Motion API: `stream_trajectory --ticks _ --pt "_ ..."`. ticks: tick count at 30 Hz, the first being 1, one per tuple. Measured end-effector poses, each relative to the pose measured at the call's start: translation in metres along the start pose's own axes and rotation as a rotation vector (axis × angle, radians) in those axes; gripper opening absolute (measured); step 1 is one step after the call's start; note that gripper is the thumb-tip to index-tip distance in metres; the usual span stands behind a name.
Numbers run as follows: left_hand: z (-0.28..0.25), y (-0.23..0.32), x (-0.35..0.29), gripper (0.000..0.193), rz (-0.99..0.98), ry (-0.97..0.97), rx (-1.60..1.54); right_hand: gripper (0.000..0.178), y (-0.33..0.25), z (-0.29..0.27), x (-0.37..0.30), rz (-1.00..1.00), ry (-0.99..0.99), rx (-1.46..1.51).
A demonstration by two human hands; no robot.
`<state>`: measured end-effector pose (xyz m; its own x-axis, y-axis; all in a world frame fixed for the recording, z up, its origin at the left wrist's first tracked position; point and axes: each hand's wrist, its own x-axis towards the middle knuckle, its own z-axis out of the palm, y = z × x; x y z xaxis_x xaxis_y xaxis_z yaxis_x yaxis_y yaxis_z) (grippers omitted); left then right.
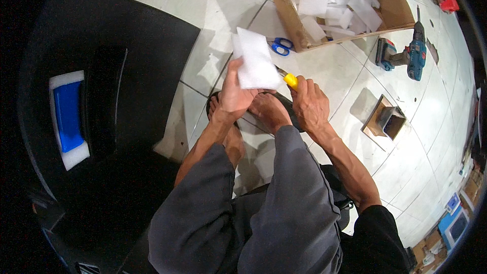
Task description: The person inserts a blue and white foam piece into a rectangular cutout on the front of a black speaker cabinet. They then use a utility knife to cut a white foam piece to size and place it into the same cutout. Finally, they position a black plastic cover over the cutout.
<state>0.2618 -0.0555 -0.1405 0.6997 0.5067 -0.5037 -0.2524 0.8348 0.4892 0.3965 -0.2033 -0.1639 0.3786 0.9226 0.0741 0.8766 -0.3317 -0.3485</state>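
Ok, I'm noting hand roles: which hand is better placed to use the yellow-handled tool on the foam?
Likely the right hand: it grips the yellow-handled tool beside the white foam, which the left hand holds.

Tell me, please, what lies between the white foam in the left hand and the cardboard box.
In the head view, blue-handled scissors lie on the floor between the white foam and the cardboard box; their blades seem mostly hidden.

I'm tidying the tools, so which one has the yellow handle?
The yellow-handled tool gripped in the right hand. The scissors have blue handles and the drill is teal; both sit on the floor.
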Motion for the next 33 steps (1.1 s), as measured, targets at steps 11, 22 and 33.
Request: stream_trajectory --ticks 11,22,33 --pt "0.016 0.008 -0.004 0.033 0.203 0.219 0.44 0.027 -0.003 -0.011 0.001 0.365 -0.303 0.667" --pt "0.008 0.013 -0.006 0.029 0.316 0.356 1.086 0.031 -0.014 0.003 -0.014 0.163 -0.045 0.257" --pt "0.009 0.005 -0.01 0.032 0.419 0.21 0.935 0.046 -0.009 -0.001 -0.002 -0.012 0.014 0.016"
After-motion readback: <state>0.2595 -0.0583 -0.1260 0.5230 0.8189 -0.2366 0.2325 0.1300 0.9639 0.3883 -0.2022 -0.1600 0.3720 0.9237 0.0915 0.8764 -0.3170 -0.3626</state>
